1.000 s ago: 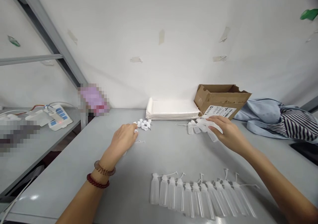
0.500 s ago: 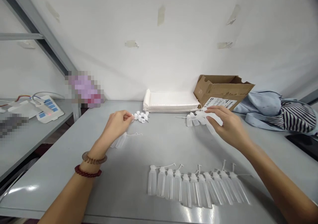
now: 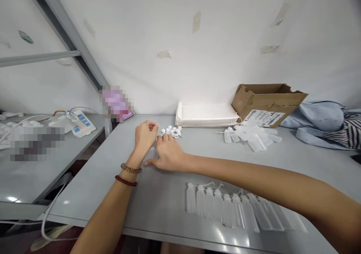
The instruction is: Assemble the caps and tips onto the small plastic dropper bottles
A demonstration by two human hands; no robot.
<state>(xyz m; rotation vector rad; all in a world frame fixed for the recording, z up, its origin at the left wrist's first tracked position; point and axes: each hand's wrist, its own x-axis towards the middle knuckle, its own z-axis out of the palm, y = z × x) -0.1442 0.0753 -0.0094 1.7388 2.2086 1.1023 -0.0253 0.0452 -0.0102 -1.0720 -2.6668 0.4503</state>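
The left hand point(image 3: 146, 134) pinches beside white caps point(image 3: 170, 129), contents unclear; the right hand point(image 3: 170, 154), thumb spread, partly covers clear bottles point(image 3: 150, 154) on the worktop point(image 3: 160, 205), any grip hidden. They look light, squeezable, slippery: best held gently mid-body.

Slim translucent plastic bottles point(image 3: 237, 210) lay near the front edge of the grey tabletop point(image 3: 158, 201); toward its back edge, small white plastic caps point(image 3: 173, 132) lay left of a rectangular brown cardboard box point(image 3: 272, 100).

White caps point(image 3: 173, 131), milky-white bottles point(image 3: 228, 212), brown box point(image 3: 279, 100), grey table point(image 3: 166, 194), striped cloth point(image 3: 352, 129) (black and white)
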